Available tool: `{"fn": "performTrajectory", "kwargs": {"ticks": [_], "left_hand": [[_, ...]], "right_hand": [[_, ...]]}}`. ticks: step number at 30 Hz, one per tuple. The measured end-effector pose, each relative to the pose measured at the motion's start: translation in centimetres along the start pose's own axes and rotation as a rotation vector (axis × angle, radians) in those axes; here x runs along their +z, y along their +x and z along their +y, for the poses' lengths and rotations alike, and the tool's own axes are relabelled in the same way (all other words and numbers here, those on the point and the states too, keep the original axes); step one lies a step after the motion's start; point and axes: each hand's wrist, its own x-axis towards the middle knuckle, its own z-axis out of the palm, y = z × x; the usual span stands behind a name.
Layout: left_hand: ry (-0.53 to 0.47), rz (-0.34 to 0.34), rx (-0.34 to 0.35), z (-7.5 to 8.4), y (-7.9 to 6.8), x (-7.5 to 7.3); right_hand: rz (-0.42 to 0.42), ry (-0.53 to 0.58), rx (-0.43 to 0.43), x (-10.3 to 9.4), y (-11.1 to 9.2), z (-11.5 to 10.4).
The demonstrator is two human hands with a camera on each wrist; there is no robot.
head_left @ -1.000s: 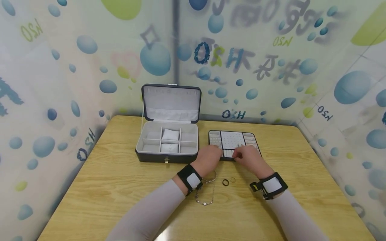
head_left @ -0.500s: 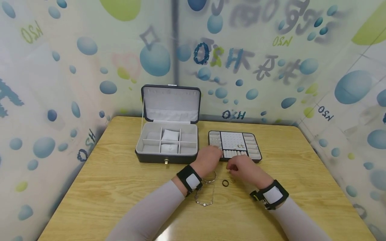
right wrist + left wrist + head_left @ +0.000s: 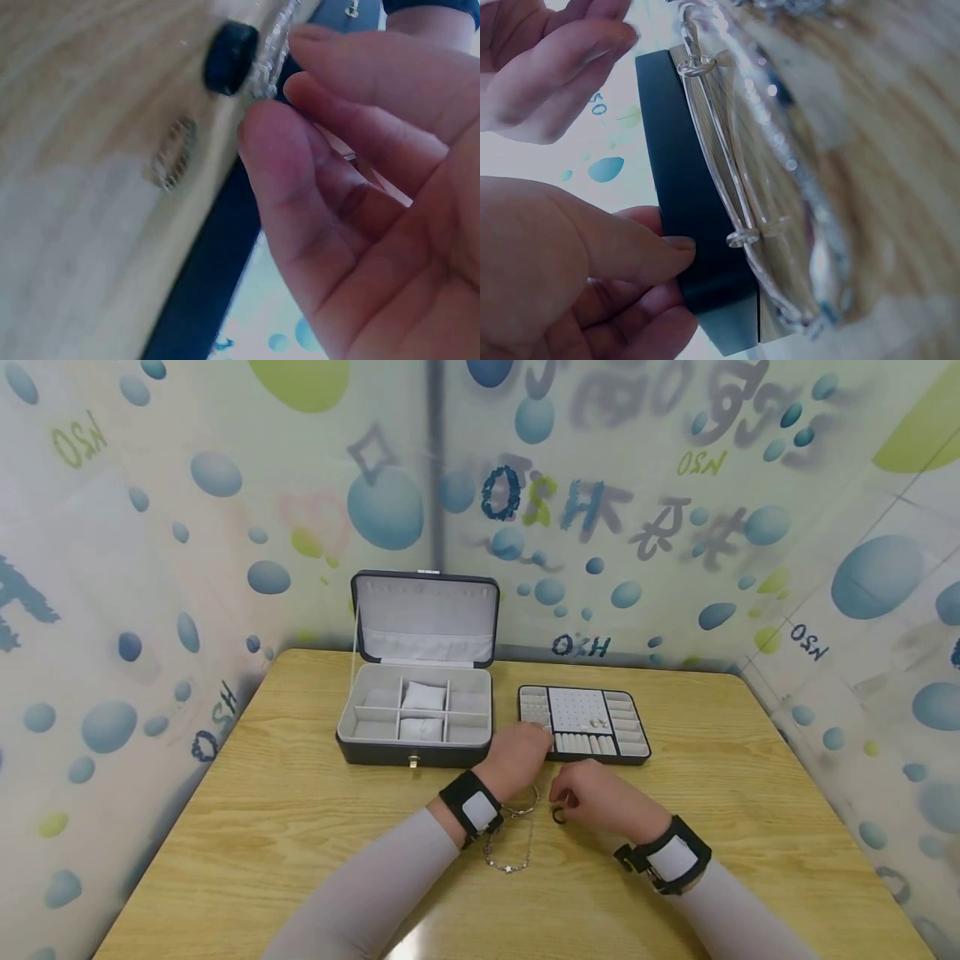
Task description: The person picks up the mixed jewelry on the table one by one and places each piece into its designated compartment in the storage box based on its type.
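Observation:
My left hand (image 3: 517, 756) holds the near left corner of a grey-lined jewelry tray (image 3: 634, 759), thumb against its dark side (image 3: 676, 172) in the left wrist view. Below that hand lies a silver bangle (image 3: 742, 238), large in the same view. Just in front of the tray, my right hand (image 3: 603, 797) hovers with thumb and fingers apart and nothing between them. Its fingertips are close to a black ring (image 3: 231, 58) on the table. A gold-coloured openwork ring (image 3: 175, 155) lies beside it; in the head view the right hand hides this one.
An opened dark jewelry box (image 3: 375, 753) stands left of the tray, with two white cushions in its compartments. A star necklace (image 3: 508, 868) lies on the wooden table (image 3: 285, 827) near the left wrist. Small earrings (image 3: 598, 723) sit on the tray's dotted pad.
My right hand has moved back from the tray's ring slots toward the black ring, uncovering the tray's right side and earrings. The left hand stays in place.

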Motion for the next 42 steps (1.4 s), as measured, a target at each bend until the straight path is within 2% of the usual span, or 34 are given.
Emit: {"fn": "performTrajectory", "kwargs": {"ticks": [5, 19, 33, 42], "left_hand": [[0.004, 0.012, 0.009, 0.0, -0.1, -0.2], [0.023, 0.015, 0.01, -0.1, 0.2, 0.2], [0.01, -0.018, 0.002, 0.0, 0.3, 0.3], [0.004, -0.013, -0.002, 0.0, 0.1, 0.3]], "right_hand": [[-0.017, -0.023, -0.035, 0.7, 0.2, -0.1], [0.022, -0.174, -0.144, 1.6, 0.4, -0.4], [0.041, -0.202, -0.098, 2.0, 0.3, -1.5], [0.023, -0.203, -0.071, 2.2, 0.4, -1.6]]}}
